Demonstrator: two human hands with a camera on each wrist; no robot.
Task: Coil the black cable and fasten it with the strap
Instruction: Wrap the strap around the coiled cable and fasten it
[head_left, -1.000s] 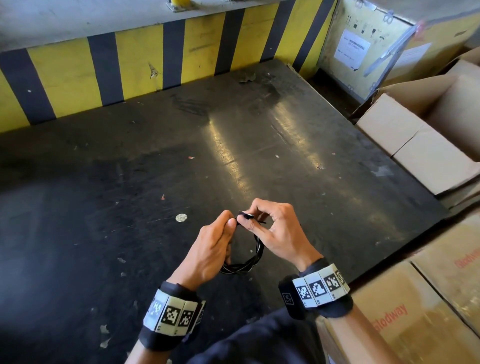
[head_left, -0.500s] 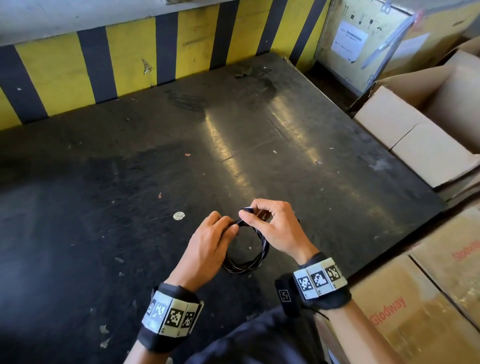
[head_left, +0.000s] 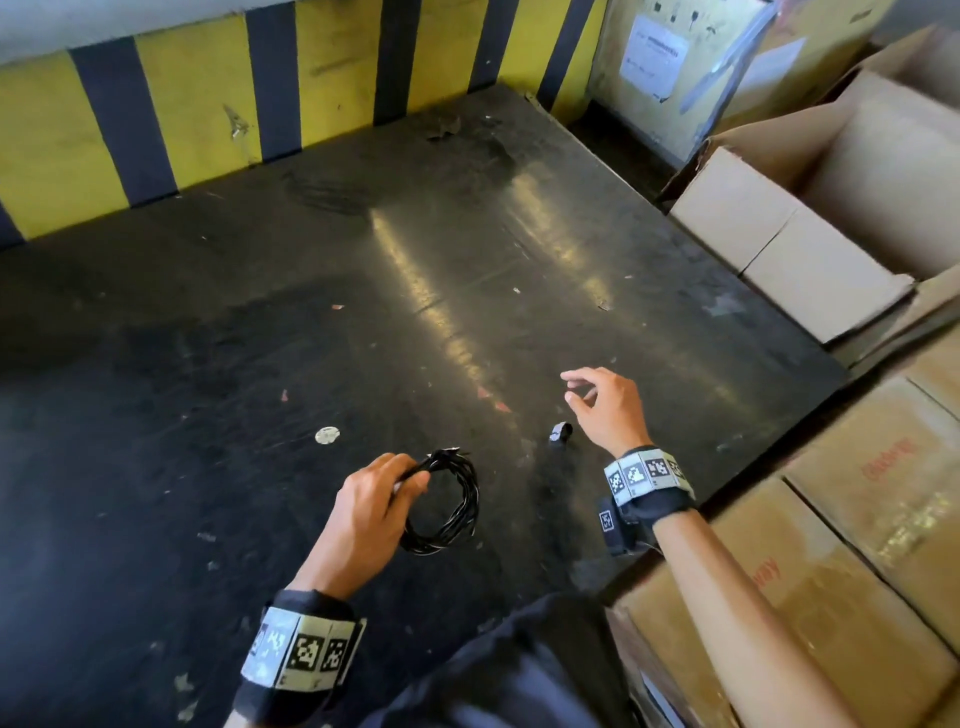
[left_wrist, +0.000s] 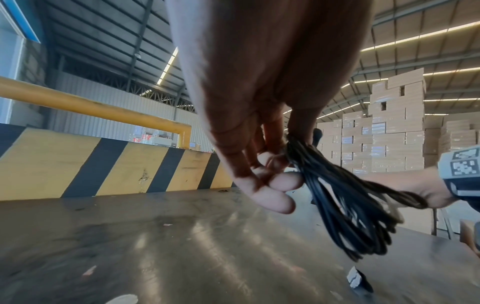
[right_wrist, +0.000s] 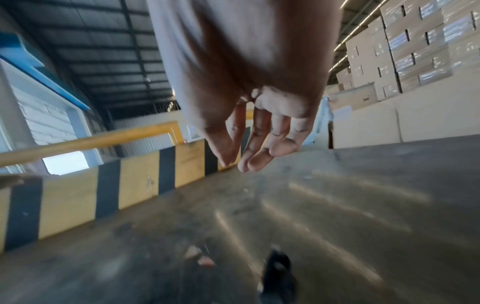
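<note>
head view looks steeply down; wrist views skim low, sharing the dark floor (head_left: 260, 338).

A dark, scuffed platform (head_left: 467, 270) with glossy streaks of reflected light carries everything. Near its right edge, toward the near side, lies a small black strap (head_left: 560, 432), curled into a loop. Left of it, nearer the middle of the near half, lies a small pale round disc (head_left: 327, 435). Between them, a little farther back, lie reddish scraps (head_left: 493, 400). Crumpled debris (head_left: 441, 127) lies at the far edge.
</note>
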